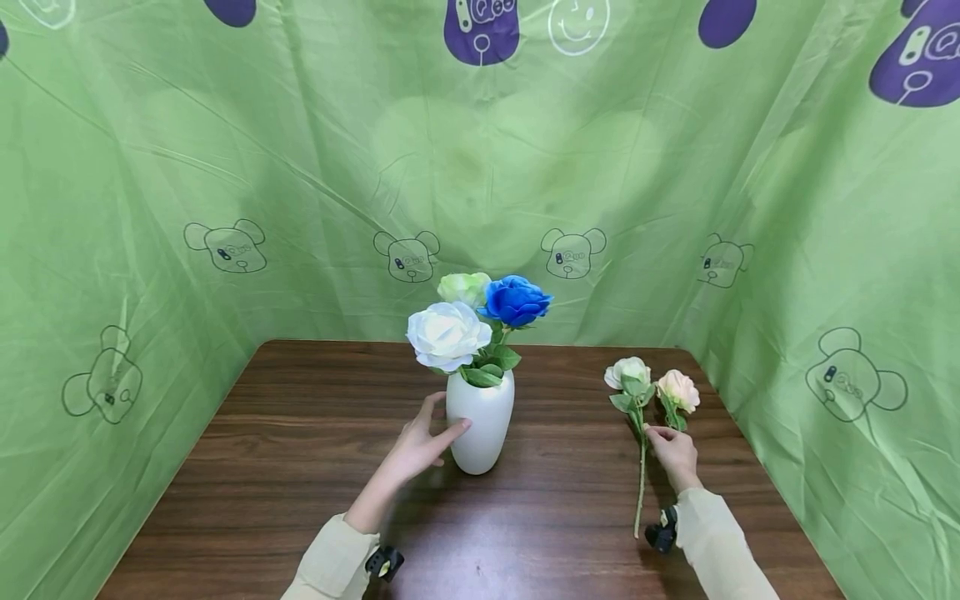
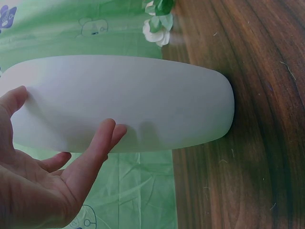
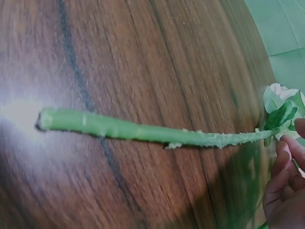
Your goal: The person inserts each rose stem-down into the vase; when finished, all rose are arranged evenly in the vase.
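A white vase stands upright on the table, holding a pale blue-white rose, a blue rose and a pale green rose. My left hand touches the vase's left side with spread fingers, the thumb on its front; another fingertip goes out of sight behind it. In the left wrist view, fingertips rest against the vase wall. At the right, my right hand pinches the green stem of a white rose between thumb and fingers. Beside it is a pale pink rose, its stem mostly hidden by that hand.
The brown wooden table is enclosed by green printed cloth at the back and both sides. The vase stands near the table's middle, and the two loose roses are towards its right edge. Bright glare shows on the tabletop in the right wrist view.
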The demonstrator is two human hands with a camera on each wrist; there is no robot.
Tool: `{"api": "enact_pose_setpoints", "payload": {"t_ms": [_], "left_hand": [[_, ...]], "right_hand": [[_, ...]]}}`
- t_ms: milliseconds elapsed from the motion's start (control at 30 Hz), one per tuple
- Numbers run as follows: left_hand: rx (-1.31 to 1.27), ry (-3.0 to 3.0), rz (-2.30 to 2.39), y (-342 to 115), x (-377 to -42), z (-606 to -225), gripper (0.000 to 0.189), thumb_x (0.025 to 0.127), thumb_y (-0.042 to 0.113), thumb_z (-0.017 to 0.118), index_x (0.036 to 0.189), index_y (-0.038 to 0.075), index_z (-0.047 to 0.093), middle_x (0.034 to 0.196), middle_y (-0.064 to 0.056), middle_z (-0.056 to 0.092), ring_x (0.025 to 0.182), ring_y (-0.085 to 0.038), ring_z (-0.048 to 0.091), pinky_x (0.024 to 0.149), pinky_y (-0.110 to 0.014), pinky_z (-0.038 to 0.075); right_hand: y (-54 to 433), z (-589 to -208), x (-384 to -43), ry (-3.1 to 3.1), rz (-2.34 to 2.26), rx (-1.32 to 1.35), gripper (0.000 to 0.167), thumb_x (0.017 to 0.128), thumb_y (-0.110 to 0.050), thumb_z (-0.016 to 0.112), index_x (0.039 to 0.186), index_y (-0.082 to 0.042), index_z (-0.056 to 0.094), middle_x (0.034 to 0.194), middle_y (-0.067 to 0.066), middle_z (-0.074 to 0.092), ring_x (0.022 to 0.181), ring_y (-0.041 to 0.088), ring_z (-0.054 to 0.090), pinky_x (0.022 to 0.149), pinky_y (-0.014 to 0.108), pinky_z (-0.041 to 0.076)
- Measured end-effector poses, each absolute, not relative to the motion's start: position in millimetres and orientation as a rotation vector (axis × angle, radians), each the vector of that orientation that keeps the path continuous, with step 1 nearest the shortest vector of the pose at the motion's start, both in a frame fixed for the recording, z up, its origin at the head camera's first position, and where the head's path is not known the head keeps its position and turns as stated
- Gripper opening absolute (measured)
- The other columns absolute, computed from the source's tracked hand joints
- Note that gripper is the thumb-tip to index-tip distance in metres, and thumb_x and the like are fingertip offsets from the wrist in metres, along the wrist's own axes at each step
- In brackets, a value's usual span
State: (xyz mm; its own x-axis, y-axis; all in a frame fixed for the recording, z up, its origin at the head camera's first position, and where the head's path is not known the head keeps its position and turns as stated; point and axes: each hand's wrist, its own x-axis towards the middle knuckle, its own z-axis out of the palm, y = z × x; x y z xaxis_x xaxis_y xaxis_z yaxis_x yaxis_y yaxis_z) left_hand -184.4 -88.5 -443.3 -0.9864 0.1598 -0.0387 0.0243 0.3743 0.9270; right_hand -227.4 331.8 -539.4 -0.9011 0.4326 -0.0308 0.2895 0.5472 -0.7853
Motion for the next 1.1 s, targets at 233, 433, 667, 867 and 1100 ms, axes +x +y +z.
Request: {"api": "enact_pose_setpoints", "payload": {"t_ms": [233, 433, 667, 867, 1100], "left_hand": [[0.167, 2.512, 1.675, -88, -184, -443, 0.065, 0.080, 0.048, 0.059, 0.131, 0.019, 0.031, 0.124, -0.022, 0.042, 0.056, -0.020, 0.058, 0.045, -0.030, 0.050], [0.173, 2.512, 1.680, -88, -184, -443, 0.065, 0.080, 0.048, 0.059, 0.131, 0.018, 0.031, 0.123, -0.021, 0.043, 0.057, -0.020, 0.058, 0.044, -0.030, 0.050], [0.164, 2.500, 1.677, -88, -183, -443, 0.066, 0.079, 0.049, 0.059, 0.131, 0.019, 0.031, 0.126, -0.026, 0.038, 0.050, -0.020, 0.057, 0.044, -0.030, 0.049], [0.160, 2.501, 1.677, -89, -183, -443, 0.066, 0.079, 0.049, 0.059, 0.131, 0.018, 0.031, 0.126, -0.023, 0.040, 0.053, -0.020, 0.058, 0.045, -0.030, 0.050], [0.174, 2.502, 1.689, -89, -184, -444, 0.065, 0.080, 0.047, 0.059, 0.131, 0.017, 0.031, 0.123, -0.020, 0.044, 0.064, -0.022, 0.059, 0.044, -0.030, 0.050]], "right_hand": [[327, -545, -228, -2.610, 1.247, -0.612, 0.038, 0.081, -0.032, 0.061, 0.096, 0.003, 0.065, 0.078, 0.016, 0.062, 0.076, 0.030, 0.053, 0.065, 0.036, 0.041], [322, -549, -226, -2.669, 1.217, -0.589, 0.036, 0.079, -0.028, 0.063, 0.092, 0.005, 0.065, 0.094, 0.020, 0.061, 0.089, 0.036, 0.052, 0.074, 0.043, 0.040], [317, -551, -227, -2.631, 1.234, -0.601, 0.033, 0.078, -0.024, 0.065, 0.090, 0.006, 0.064, 0.084, 0.015, 0.063, 0.082, 0.032, 0.053, 0.067, 0.036, 0.041], [316, -548, -234, -2.573, 1.314, -0.579, 0.035, 0.079, -0.025, 0.064, 0.096, 0.006, 0.063, 0.091, 0.017, 0.062, 0.084, 0.030, 0.053, 0.067, 0.036, 0.042], [309, -536, -239, -2.469, 1.411, -0.521, 0.034, 0.078, -0.029, 0.067, 0.094, 0.001, 0.065, 0.074, 0.001, 0.060, 0.067, 0.013, 0.050, 0.053, 0.027, 0.039]]}}
